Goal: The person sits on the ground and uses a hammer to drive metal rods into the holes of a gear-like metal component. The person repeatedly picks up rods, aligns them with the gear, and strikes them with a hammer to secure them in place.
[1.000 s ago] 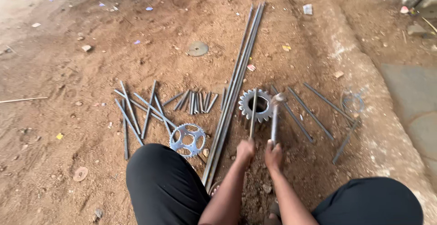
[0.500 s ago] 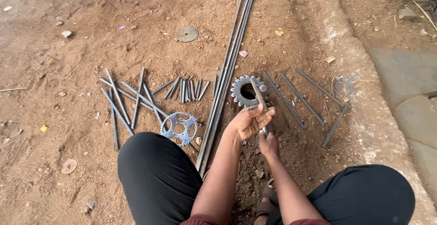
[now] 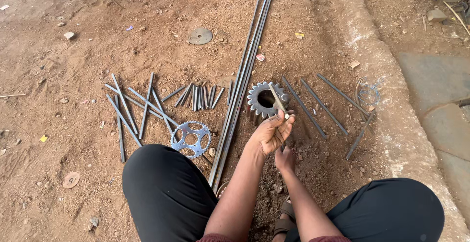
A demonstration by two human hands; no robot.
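- Head view looks down on bare, reddish dirt ground (image 3: 73,51), with our two dark-clad knees filling the bottom of the frame.
- Our left hand (image 3: 271,133) sits just right of centre, its fingers (image 3: 289,120) curled closed around a short metal rod (image 3: 278,100); the rod slants up and to the left from the grip, crossing over the hole of a thick toothed gear (image 3: 259,99).
- That gear lies flat on the dirt right above the hand, just right of centre frame.
- Our right hand (image 3: 284,158) is below the left one, close to the ground; we cannot tell whether its fingers are closed on anything, since the left hand partly covers it.
- A bundle of long thin bars (image 3: 245,75) runs from the top centre of the frame down to beside our left knee, just left of the gear.
- Right of the gear, several medium rods (image 3: 323,107) lie slanted and apart from one another.
- A flat sprocket with cut-outs (image 3: 191,139) rests in the lower left of centre, touching the edge of our knee.
- Left of it, a loose scatter of crossing rods (image 3: 132,107); a row of short pins (image 3: 198,96) lies between that scatter and the long bars.
- A round metal disc (image 3: 199,36) lies alone in the upper middle.
- A small coil of wire (image 3: 368,95) sits at the right, beside a pale raised curb (image 3: 387,75).
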